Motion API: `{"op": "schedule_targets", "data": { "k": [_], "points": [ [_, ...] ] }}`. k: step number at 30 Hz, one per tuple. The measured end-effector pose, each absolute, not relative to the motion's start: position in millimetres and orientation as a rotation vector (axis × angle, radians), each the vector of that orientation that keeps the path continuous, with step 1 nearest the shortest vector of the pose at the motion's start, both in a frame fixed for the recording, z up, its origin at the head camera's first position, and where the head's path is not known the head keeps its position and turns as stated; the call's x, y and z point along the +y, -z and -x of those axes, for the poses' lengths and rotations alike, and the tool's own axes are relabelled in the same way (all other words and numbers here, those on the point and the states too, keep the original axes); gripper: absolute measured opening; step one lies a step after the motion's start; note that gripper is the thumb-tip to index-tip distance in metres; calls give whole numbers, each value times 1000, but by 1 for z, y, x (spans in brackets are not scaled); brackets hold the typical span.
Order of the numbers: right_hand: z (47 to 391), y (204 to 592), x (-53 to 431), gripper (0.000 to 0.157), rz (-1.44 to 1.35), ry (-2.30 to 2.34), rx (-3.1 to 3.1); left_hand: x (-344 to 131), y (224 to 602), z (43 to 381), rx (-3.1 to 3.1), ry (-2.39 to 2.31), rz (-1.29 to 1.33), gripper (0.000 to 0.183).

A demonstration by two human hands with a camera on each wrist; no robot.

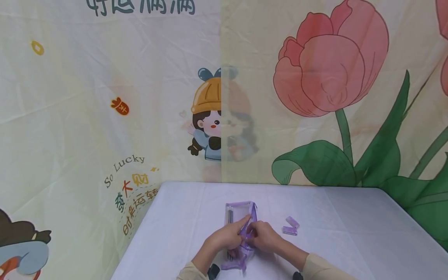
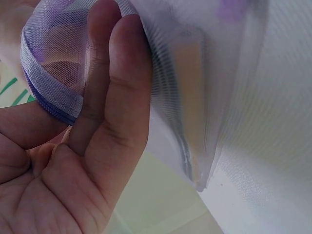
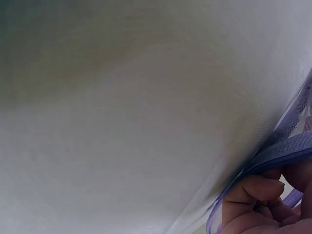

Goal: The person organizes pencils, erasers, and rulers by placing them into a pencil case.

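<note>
Purple-edged and see-through, the mesh pouch (image 1: 254, 213) holds dark sticks (image 1: 230, 217).

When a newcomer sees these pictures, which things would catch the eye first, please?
Probably the large pink tulip printed on the backdrop, upper right in the head view. Next may come the purple mesh pouch on the white table, low near the middle, gripped by the left hand and the right hand. Two small purple pieces lie right of the pouch.

left grip (image 1: 228, 236) — one finger extended forward | right grip (image 1: 265, 236) — fingers curled, pinching | close together
</note>
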State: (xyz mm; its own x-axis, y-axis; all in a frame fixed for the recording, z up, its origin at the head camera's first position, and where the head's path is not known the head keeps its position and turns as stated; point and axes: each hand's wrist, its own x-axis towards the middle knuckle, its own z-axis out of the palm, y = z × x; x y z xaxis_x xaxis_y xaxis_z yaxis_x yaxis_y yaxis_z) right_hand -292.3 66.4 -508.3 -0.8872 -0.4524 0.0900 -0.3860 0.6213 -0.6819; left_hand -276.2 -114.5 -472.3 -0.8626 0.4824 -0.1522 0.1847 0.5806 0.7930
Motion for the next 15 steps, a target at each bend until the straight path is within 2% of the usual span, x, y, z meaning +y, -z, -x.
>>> {"op": "schedule_targets", "data": {
  "k": [15],
  "points": [
    [290,509,64,13,717,1163,2660,-114,476,280,2486,-1148,-565,80]
  ]
}}
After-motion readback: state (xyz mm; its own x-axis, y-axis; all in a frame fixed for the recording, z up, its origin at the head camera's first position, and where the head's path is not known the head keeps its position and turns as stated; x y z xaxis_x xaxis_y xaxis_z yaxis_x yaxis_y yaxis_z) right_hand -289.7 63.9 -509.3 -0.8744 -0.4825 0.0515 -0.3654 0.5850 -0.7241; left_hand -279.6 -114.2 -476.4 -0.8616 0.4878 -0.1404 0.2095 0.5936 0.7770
